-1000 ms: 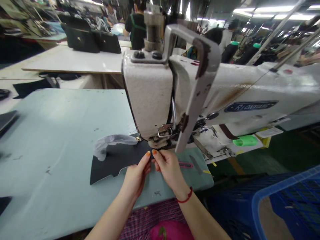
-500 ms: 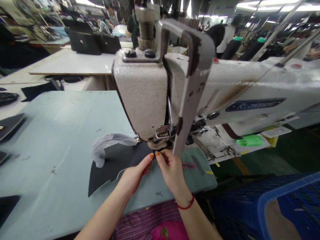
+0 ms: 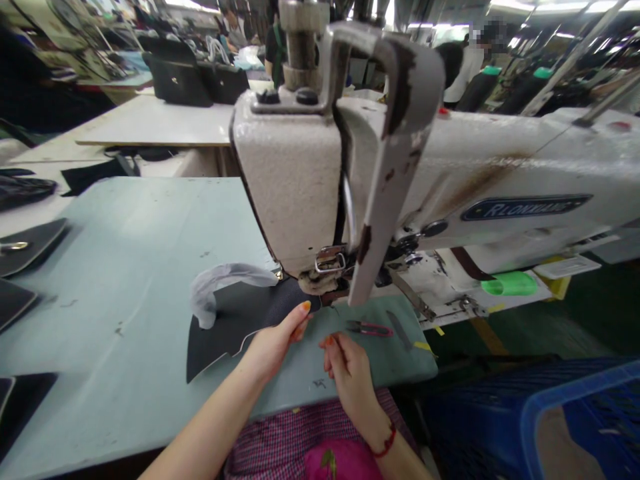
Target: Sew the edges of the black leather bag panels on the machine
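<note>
Here, left hand (image 3: 273, 343): thumb and fingers closed on the panel's near right edge, seemingly to steady it.
Right hand (image 3: 350, 365): fingers curled in, nothing visible inside, apart from the panel.
Panel (image 3: 245, 308): black, on the tabletop (image 3: 135, 260), right end by the machine (image 3: 293, 187), white wrap (image 3: 237, 275) along its far side.
Snips (image 3: 373, 329): beside that curled hand, probably for easy reach.
Nameplate (image 3: 527, 207): apparently "RLONXIANG", last letters blurred.
</note>
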### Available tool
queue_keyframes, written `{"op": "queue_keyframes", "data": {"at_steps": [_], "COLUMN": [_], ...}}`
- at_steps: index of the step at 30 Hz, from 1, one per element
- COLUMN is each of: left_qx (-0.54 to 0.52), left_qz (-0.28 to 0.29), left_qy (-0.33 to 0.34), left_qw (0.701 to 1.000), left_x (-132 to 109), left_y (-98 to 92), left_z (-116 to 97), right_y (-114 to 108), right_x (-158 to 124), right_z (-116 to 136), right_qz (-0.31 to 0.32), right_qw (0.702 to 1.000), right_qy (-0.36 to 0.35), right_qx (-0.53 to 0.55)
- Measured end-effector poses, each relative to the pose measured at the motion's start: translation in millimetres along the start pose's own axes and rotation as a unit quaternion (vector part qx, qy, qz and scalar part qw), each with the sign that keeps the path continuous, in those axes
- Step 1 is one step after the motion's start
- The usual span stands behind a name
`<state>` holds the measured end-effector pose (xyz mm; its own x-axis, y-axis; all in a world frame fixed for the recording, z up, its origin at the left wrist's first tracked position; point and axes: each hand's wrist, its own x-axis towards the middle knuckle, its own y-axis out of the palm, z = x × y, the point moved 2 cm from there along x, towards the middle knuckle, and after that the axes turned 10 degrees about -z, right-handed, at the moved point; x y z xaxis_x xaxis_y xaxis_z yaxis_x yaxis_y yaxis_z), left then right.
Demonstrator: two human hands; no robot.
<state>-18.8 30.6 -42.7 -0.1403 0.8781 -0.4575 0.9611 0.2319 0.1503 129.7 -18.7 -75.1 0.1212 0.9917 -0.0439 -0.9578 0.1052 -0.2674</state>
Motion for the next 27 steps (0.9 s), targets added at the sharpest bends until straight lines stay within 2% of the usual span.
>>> {"op": "queue_keyframes", "data": {"at_steps": [2, 5, 21, 27], "left_qx": [-0.009, -0.027, -0.094, -0.076], "left_qz": [0.027, 0.02, 0.028, -0.016], "left_qy": [-0.01, -0.027, -0.004, 0.006], "left_qw": [1.0, 0.999, 0.995, 0.997], "left_x": [2.6, 7.2, 19.4, 19.1], "left_y": [1.6, 1.4, 6.8, 6.8], "left_z": [-0.1, -0.1, -10.8, -14.7], "right_y": [2.7, 5.4, 4.6, 5.2], "right_x": [-5.7, -9.2, -8.8, -9.8], "right_z": [-15.2, -27.0, -25.6, -30.4], "right_qz": [0.008, 0.016, 0.041, 0.04], "right_qw": [1.0, 0.999, 0.996, 0.996], "right_qy": [0.011, 0.013, -0.028, -0.033], "right_qx": [-0.01, -0.027, -0.068, -0.07]}}
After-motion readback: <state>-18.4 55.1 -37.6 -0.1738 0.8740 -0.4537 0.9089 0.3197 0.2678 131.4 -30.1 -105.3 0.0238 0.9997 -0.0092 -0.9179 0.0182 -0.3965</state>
